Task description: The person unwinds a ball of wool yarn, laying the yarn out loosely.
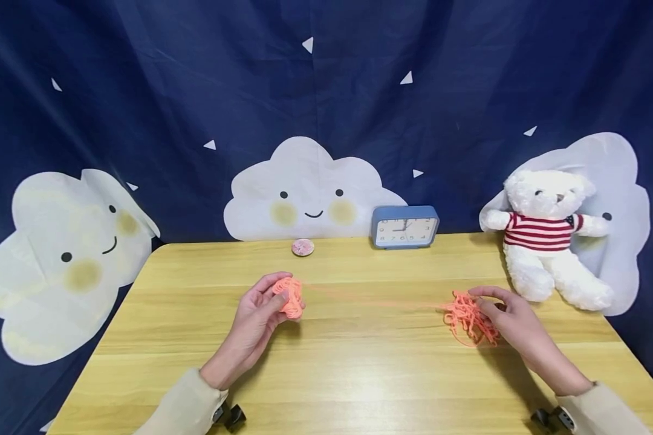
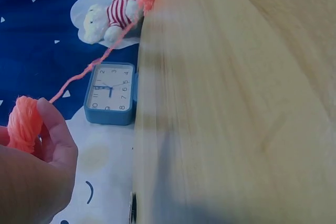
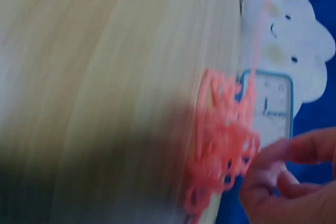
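A small wound bundle of coral yarn (image 1: 289,298) is in my left hand (image 1: 256,317), gripped between thumb and fingers. The left wrist view shows its wraps (image 2: 23,124) close up, with the thumb (image 2: 55,124) against them. From it a single strand (image 2: 79,76) stretches across to a loose, tangled heap of the same yarn (image 1: 470,319) at the right of the table. My right hand (image 1: 514,320) is at the heap's upper right edge, thumb and index finger pinching at the loops. Its fingers (image 3: 310,145) partly hide the contact.
A blue alarm clock (image 1: 405,227) and a round pink patterned disc (image 1: 303,247) stand at the back edge of the wooden table (image 1: 359,374). A white teddy bear (image 1: 555,241) in a striped shirt sits at the back right. Behind hangs a navy cloth (image 1: 250,78) with clouds.
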Action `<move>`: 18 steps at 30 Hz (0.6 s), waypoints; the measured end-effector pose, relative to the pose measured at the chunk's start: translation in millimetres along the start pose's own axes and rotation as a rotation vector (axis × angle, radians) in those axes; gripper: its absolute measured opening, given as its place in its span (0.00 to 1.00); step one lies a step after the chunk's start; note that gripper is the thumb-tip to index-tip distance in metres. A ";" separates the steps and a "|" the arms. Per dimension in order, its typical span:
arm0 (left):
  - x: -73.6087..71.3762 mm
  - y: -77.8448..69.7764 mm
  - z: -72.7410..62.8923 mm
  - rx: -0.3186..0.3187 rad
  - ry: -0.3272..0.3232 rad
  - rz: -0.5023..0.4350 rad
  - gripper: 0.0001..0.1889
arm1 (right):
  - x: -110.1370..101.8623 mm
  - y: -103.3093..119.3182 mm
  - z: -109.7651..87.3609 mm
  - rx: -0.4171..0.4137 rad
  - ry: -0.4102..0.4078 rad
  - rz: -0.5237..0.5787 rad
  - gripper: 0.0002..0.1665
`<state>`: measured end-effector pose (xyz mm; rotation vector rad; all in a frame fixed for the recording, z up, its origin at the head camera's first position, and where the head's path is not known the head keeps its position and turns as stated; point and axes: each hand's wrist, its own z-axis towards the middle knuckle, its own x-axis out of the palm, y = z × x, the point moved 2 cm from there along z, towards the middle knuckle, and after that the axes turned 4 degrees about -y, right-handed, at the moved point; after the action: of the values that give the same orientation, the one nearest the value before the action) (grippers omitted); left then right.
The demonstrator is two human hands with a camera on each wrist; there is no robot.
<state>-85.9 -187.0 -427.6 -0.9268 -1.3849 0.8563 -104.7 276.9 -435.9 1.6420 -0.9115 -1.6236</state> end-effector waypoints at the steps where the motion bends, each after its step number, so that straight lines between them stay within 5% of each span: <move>1: -0.2 -0.1 0.0 -0.001 -0.005 0.009 0.22 | 3.3 3.4 -0.8 -0.003 -0.024 -0.003 0.22; 8: 0.6 -0.8 -0.7 -0.003 -0.021 0.045 0.22 | 27.1 29.1 -2.1 0.017 -0.095 0.217 0.19; 18: 3.5 0.0 -1.0 -0.013 0.005 0.060 0.20 | 77.9 72.2 -0.1 -0.098 0.163 0.411 0.22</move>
<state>-84.9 -183.8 -426.2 -0.9838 -1.3655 0.8913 -107.6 172.2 -418.4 1.3868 -0.9914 -1.2179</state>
